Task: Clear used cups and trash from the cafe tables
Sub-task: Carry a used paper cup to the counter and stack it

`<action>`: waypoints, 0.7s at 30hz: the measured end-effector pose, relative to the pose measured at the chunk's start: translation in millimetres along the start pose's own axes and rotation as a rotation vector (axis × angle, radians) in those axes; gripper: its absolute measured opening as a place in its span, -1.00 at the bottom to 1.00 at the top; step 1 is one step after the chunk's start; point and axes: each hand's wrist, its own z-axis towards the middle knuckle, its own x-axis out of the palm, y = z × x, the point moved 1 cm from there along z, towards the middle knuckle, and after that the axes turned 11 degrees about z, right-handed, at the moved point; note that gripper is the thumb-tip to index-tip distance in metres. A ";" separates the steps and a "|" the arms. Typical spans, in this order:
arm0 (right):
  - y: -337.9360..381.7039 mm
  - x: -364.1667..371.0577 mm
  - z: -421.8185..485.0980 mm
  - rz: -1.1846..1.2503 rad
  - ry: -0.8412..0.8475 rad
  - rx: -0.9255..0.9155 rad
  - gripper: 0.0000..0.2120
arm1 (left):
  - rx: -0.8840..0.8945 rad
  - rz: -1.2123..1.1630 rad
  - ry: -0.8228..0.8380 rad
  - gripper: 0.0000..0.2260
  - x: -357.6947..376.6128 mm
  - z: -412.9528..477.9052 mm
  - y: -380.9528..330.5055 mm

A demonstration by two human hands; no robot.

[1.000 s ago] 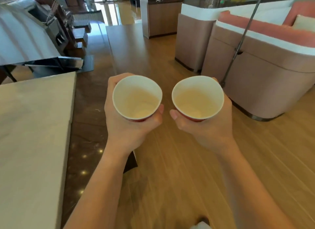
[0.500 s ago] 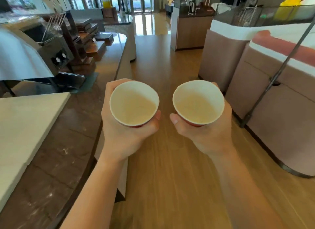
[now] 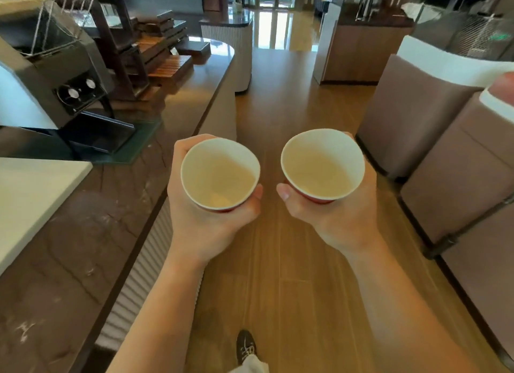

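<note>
Two paper cups are sitting up straight, side by side, with a small gap between them. The left hand [image 3: 205, 225] is holding the left cup [image 3: 219, 175] and the right hand [image 3: 342, 219] is holding the right cup [image 3: 322, 164]. Both are showing red outsides and creamy white insides, and both are looking empty

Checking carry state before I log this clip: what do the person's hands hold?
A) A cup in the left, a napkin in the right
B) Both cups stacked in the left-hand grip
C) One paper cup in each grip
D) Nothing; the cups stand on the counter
C: the left-hand grip curls round a red paper cup and the right-hand grip round a second red paper cup, both upright above the wooden floor.
</note>
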 end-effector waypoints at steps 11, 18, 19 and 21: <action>-138.5 -27.7 193.0 -0.044 -0.032 -0.015 -0.43 | 0.030 -0.004 -0.016 -0.40 83.5 182.4 137.1; -252.1 -83.9 275.4 -0.046 -0.089 0.031 -0.43 | -0.027 0.018 0.038 -0.38 172.7 254.4 230.6; -268.2 -93.0 290.6 -0.032 -0.099 0.021 -0.44 | -0.018 0.021 0.047 -0.39 188.9 268.6 242.7; -299.6 -113.8 323.1 -0.001 -0.116 -0.003 -0.44 | 0.009 0.028 0.062 -0.40 223.2 298.4 264.7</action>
